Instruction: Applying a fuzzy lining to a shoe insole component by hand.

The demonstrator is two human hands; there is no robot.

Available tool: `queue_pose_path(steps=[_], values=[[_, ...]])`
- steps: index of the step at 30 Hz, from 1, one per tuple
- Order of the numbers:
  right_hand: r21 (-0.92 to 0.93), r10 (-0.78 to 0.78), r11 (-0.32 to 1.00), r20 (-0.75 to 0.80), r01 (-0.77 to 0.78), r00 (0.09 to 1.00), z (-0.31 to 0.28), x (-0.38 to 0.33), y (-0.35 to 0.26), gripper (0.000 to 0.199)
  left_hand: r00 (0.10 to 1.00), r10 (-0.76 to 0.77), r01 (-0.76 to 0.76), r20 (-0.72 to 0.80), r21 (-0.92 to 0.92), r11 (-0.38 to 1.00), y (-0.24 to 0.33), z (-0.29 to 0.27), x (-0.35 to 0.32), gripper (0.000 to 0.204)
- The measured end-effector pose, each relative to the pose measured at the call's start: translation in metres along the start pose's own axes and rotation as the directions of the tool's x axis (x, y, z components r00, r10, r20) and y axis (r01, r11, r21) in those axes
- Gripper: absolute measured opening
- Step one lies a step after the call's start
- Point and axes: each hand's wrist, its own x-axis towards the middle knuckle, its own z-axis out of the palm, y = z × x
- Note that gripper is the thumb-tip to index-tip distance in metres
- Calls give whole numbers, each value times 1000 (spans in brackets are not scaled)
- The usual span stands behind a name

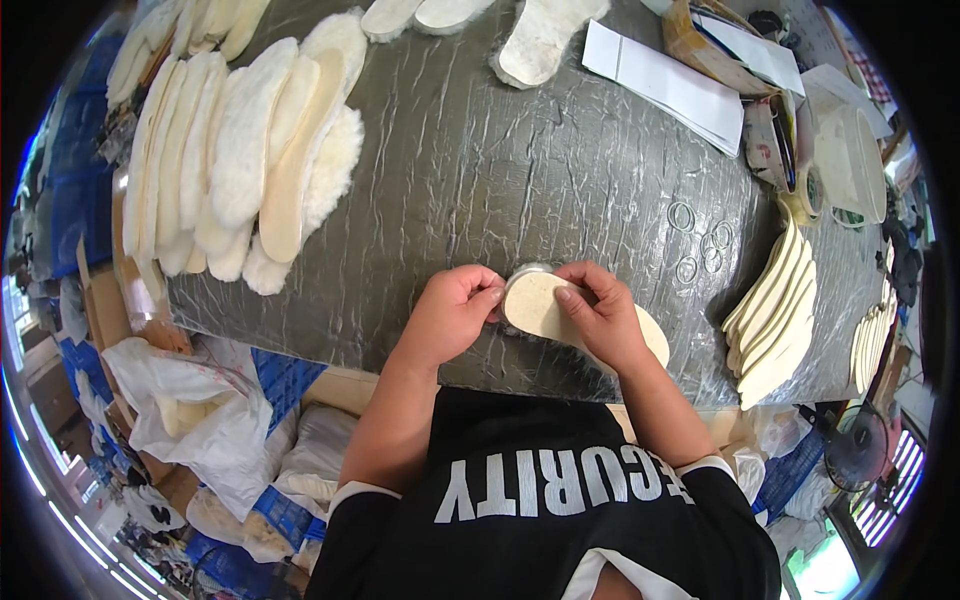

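A fleece-backed insole [535, 306] is held near the table's front edge, its smooth cream side up. White fluff shows along its far and left edges. My right hand [612, 325] grips it around the middle, the thumb pressed on the cream face and the fingers over the far edge. At its left end my left hand [455, 312] is closed, thumb and index finger pinched together at the fluffy rim. The underside of the insole is hidden.
Fleece insoles [240, 150] lie in an overlapping row at left. Cream insole pieces [775, 310] fan out at right, near several rubber bands [688, 269]. White paper sheets [665, 85], a box [725, 45] and a clear plastic container [848, 160] occupy the far right of the dark table [450, 160].
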Motion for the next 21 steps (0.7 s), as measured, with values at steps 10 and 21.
queue_pose_path(steps=[10,21], values=[[12,42,999,-36,-41,998,1,5,4,10,998,56,-55,-14,25,998,8,4,2,8],[-134,-114,985,-16,111,993,-4,18,23,29,984,170,-156,-55,197,968,10,8,1,4]])
